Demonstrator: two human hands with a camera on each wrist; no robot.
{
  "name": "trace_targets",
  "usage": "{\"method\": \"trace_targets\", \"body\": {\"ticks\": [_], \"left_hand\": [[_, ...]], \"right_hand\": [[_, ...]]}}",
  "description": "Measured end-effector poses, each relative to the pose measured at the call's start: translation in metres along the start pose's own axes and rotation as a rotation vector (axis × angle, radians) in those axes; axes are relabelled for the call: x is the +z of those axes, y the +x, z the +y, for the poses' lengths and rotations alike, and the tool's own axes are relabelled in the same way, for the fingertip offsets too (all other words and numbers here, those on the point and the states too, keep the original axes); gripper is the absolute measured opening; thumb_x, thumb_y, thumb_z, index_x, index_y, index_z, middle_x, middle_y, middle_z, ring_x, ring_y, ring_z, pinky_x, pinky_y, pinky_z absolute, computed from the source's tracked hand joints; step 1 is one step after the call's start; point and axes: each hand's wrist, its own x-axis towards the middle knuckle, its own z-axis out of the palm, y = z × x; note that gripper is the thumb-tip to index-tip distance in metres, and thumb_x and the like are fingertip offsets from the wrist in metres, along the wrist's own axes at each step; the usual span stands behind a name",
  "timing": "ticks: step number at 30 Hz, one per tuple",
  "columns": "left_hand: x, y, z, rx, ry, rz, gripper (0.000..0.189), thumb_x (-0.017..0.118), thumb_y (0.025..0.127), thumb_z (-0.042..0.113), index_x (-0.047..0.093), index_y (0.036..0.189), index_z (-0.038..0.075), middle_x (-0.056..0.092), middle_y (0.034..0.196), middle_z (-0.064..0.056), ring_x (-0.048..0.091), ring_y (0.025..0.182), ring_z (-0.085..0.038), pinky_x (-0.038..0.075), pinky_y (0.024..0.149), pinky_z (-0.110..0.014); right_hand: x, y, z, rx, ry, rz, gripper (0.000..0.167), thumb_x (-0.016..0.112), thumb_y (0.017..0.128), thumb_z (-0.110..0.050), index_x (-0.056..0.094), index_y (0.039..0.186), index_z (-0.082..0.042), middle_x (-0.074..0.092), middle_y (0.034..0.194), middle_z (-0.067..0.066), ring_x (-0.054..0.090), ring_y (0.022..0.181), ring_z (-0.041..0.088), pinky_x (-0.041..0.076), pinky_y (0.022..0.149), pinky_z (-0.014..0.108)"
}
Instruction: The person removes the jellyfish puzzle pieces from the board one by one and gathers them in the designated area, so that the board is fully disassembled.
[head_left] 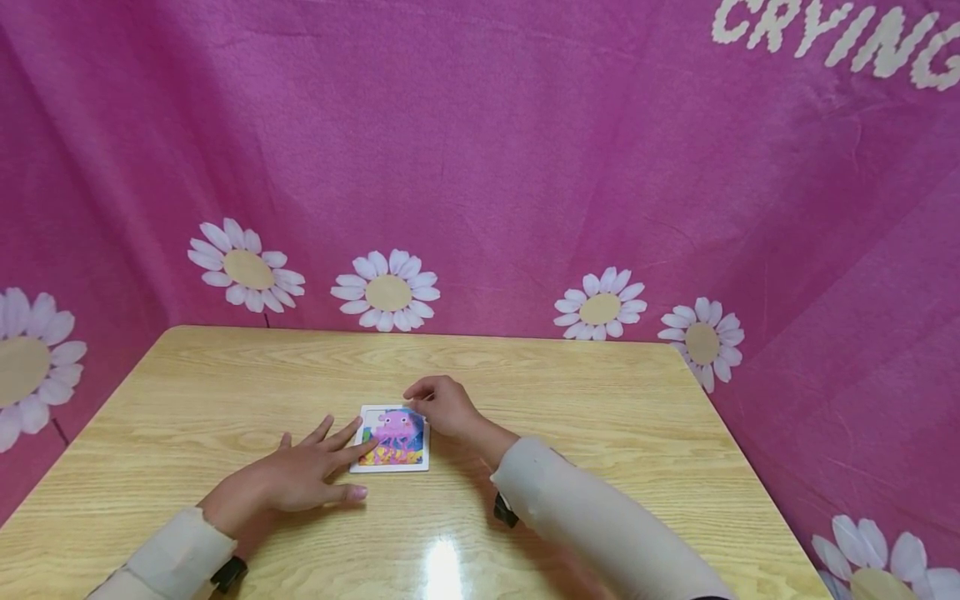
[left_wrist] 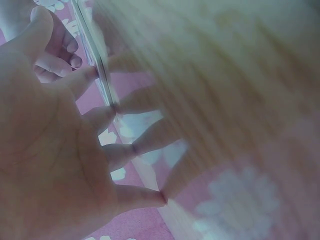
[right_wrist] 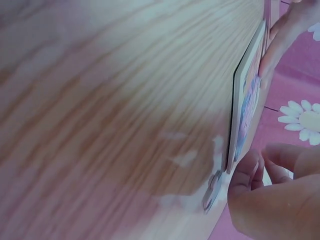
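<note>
A small square picture puzzle [head_left: 408,433] lies on the table, with a pink sea creature over blue and yellow inside a white frame. A pale patch shows in its upper left part. My left hand [head_left: 303,473] is spread flat at its left side, one straight finger reaching over the picture. At the upper right corner is my right hand [head_left: 447,407], its fingers loosely curled, nothing visible between the fingertips. The right wrist view shows a loose flat puzzle piece [right_wrist: 213,192] on the table beside the frame, close to those fingers; my right hand hides it in the head view.
The wooden table [head_left: 570,400] has a glossy surface with a bright reflection near the front. A pink curtain [head_left: 480,167] with white flowers hangs behind it and at both sides.
</note>
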Motion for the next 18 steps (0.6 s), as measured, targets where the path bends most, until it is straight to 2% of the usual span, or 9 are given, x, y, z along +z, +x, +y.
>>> {"method": "trace_targets", "body": {"ticks": [5, 11, 18], "left_hand": [[0.001, -0.001, 0.000, 0.009, 0.006, 0.006, 0.082, 0.058, 0.091, 0.072, 0.038, 0.161, 0.034, 0.017, 0.173, -0.005, 0.007, 0.156, -0.050, 0.005, 0.103, -0.089], [0.001, -0.001, 0.000, 0.013, 0.004, 0.006, 0.081, 0.057, 0.092, 0.072, 0.037, 0.161, 0.034, 0.016, 0.173, -0.004, 0.007, 0.156, -0.049, 0.004, 0.103, -0.089], [0.001, -0.002, 0.000, 0.025, -0.013, 0.014, 0.082, 0.059, 0.092, 0.071, 0.038, 0.161, 0.033, 0.017, 0.173, -0.004, 0.006, 0.156, -0.050, 0.004, 0.102, -0.089]], "right_hand": [[0.006, 0.000, -0.004, 0.016, 0.015, -0.017, 0.014, 0.067, 0.098, 0.000, 0.077, 0.107, -0.002, 0.067, 0.091, 0.003, 0.056, 0.083, 0.010, 0.048, 0.072, 0.022], [0.012, 0.000, -0.004, 0.034, 0.041, -0.042, 0.018, 0.066, 0.096, 0.005, 0.076, 0.109, -0.002, 0.065, 0.089, 0.002, 0.056, 0.081, 0.011, 0.048, 0.070, 0.022], [0.017, 0.001, -0.003, 0.040, 0.007, -0.056, 0.023, 0.071, 0.090, 0.008, 0.075, 0.110, -0.003, 0.066, 0.091, 0.003, 0.054, 0.081, 0.010, 0.046, 0.073, 0.024]]}}
